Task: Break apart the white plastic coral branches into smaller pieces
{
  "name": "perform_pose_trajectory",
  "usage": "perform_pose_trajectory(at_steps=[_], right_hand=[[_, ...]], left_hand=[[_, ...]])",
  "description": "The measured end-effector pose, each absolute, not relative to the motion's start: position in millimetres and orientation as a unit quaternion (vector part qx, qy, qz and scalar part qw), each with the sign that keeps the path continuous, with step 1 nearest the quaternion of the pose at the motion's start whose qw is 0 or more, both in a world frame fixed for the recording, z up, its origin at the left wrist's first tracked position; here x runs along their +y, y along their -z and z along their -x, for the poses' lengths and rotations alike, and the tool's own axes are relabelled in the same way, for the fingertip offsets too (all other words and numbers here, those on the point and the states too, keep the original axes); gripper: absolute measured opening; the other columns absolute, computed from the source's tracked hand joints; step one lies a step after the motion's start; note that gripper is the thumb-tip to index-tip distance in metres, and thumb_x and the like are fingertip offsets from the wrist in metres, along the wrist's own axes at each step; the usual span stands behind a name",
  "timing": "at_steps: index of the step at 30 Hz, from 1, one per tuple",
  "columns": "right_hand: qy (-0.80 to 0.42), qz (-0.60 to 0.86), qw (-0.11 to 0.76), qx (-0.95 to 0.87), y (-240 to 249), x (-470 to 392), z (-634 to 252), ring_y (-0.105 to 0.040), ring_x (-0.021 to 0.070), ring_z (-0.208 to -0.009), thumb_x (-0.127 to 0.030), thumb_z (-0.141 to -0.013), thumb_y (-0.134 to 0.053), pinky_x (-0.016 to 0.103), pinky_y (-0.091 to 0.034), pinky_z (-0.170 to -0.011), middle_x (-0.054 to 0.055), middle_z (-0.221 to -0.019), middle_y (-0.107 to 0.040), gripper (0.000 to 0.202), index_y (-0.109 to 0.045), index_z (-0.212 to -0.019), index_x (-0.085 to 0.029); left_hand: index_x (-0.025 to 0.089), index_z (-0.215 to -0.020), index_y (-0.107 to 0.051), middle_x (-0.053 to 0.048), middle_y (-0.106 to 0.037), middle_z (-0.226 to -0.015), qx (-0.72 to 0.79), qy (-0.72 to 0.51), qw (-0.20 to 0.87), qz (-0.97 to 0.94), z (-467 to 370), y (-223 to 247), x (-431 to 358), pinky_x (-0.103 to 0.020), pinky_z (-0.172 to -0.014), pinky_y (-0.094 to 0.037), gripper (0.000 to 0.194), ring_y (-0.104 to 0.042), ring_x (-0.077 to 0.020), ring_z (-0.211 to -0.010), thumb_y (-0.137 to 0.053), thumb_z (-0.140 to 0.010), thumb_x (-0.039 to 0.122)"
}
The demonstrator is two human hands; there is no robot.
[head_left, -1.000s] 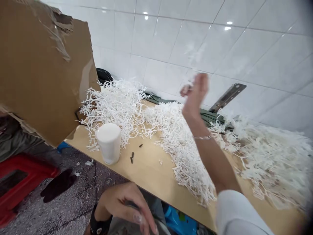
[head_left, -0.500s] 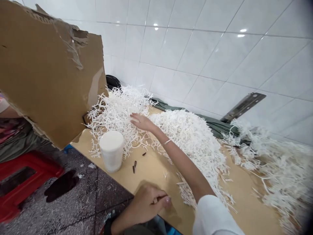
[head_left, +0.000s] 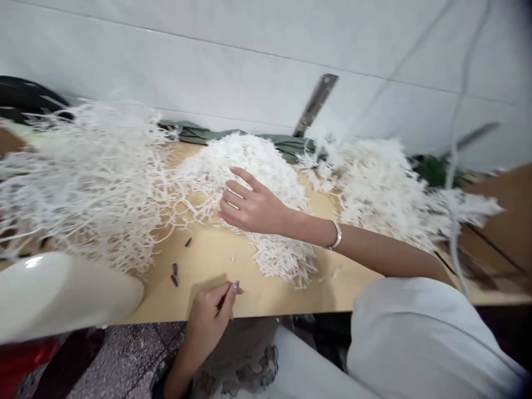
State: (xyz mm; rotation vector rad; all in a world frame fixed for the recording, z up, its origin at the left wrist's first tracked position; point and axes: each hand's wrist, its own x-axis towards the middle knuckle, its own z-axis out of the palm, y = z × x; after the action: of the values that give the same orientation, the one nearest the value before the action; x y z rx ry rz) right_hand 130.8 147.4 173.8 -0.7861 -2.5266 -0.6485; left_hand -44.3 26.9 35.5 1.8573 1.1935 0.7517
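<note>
My right hand (head_left: 253,206), a bracelet on its wrist, hovers palm down with its fingers apart at the near side of the middle pile of white branching plastic pieces (head_left: 257,152). No held piece shows in it. My left hand (head_left: 210,310) rests at the table's near edge, closed with thumb and fingertips together. Whether something small is pinched there I cannot make out. To the left lies a larger tangle of long white branched strands (head_left: 103,177). A white tub (head_left: 70,293) stands at its near side. Several small dark pieces (head_left: 174,275) lie left of my left hand.
Another pile of white pieces (head_left: 378,183) lies on the right of the table (head_left: 216,252). Behind are green cloth (head_left: 199,133), a metal bracket (head_left: 318,102) on the tiled wall, and a black round object (head_left: 29,97). A white cable (head_left: 455,155) hangs at right.
My right hand has left the left tangle and moved right to the middle pile. The view has swung right and closer. My left hand stays closed at the table's edge.
</note>
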Motion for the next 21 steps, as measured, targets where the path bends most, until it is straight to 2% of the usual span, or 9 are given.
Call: perform_pose_trajectory(at_steps=[4, 7, 9, 10, 12, 16, 21], right_hand=[[0.279, 0.467, 0.229, -0.807, -165.7, 115.8, -248.9, -0.057, 0.0201, -0.097, -0.04, -0.093, -0.041, 0.05, -0.028, -0.114, 0.002, -0.084, -0.064, 0.027, -0.062, -0.084, -0.025], [0.318, 0.638, 0.271, -0.647, -158.2, 105.0, -341.7, -0.057, 0.0216, -0.1, -0.042, -0.095, -0.032, 0.053, -0.023, -0.113, 0.004, -0.094, -0.066, 0.036, -0.063, -0.092, -0.024], [0.312, 0.733, 0.277, -0.537, -134.5, 102.6, -395.2, -0.051, 0.0252, -0.116, -0.04, -0.095, -0.027, 0.053, -0.025, -0.111, 0.01, -0.113, -0.063, 0.042, -0.061, -0.108, -0.02], [0.289, 0.781, 0.262, -0.487, -116.9, 102.2, -417.7, -0.044, 0.0278, -0.126, -0.038, -0.094, -0.029, 0.053, -0.024, -0.111, 0.013, -0.127, -0.056, 0.043, -0.057, -0.118, -0.017], [0.177, 0.865, 0.211, -0.419, -76.6, 102.1, -453.1, -0.029, 0.0319, -0.138, -0.037, -0.092, -0.032, 0.056, -0.019, -0.112, 0.018, -0.143, -0.042, 0.051, -0.045, -0.133, -0.01], [0.104, 0.881, 0.199, -0.417, -17.8, 105.1, -492.3, -0.043, 0.0327, -0.127, -0.04, -0.09, -0.035, 0.058, -0.021, -0.11, 0.019, -0.133, -0.053, 0.053, -0.046, -0.133, -0.01], [0.094, 0.867, 0.225, -0.434, -8.4, 108.7, -510.3, -0.044, 0.0315, -0.125, -0.042, -0.089, -0.038, 0.057, -0.018, -0.111, 0.019, -0.13, -0.055, 0.052, -0.047, -0.132, -0.014]], left_hand=[[0.02, -0.079, -0.071, 0.002, -0.069, -0.059, 0.436, -0.331, 0.237, -0.803, 40.4, -26.8, 28.7, -0.019, -0.049, -0.042, 0.032, -0.06, -0.0092, -0.046, -0.046, -0.094, 0.033], [0.02, -0.076, -0.069, 0.002, -0.072, -0.066, 0.422, -0.382, 0.065, -0.82, 31.0, -16.6, 27.4, -0.02, -0.052, -0.04, 0.024, -0.064, -0.0101, -0.055, -0.053, -0.091, 0.028], [0.021, -0.074, -0.068, 0.003, -0.071, -0.062, 0.434, -0.388, -0.026, -0.812, 23.9, -12.3, 26.1, -0.021, -0.05, -0.035, 0.019, -0.062, -0.0107, -0.054, -0.057, -0.089, 0.026], [0.022, -0.074, -0.068, 0.003, -0.069, -0.059, 0.443, -0.388, -0.054, -0.807, 20.5, -11.6, 25.5, -0.022, -0.049, -0.033, 0.017, -0.061, -0.0109, -0.053, -0.059, -0.088, 0.025], [0.021, -0.074, -0.068, 0.003, -0.067, -0.056, 0.46, -0.393, -0.067, -0.794, 14.5, -13.1, 24.0, -0.022, -0.049, -0.032, 0.017, -0.058, -0.0112, -0.053, -0.059, -0.087, 0.024], [0.019, -0.074, -0.067, -0.002, -0.065, -0.058, 0.501, -0.408, -0.011, -0.763, 5.6, -21.9, 18.8, -0.022, -0.052, -0.036, 0.027, -0.055, -0.0128, -0.054, -0.05, -0.092, 0.03], [0.021, -0.077, -0.065, -0.003, -0.065, -0.061, 0.549, -0.387, 0.026, -0.74, 1.3, -26.1, 13.0, -0.024, -0.055, -0.039, 0.031, -0.055, -0.0145, -0.058, -0.043, -0.094, 0.036]])
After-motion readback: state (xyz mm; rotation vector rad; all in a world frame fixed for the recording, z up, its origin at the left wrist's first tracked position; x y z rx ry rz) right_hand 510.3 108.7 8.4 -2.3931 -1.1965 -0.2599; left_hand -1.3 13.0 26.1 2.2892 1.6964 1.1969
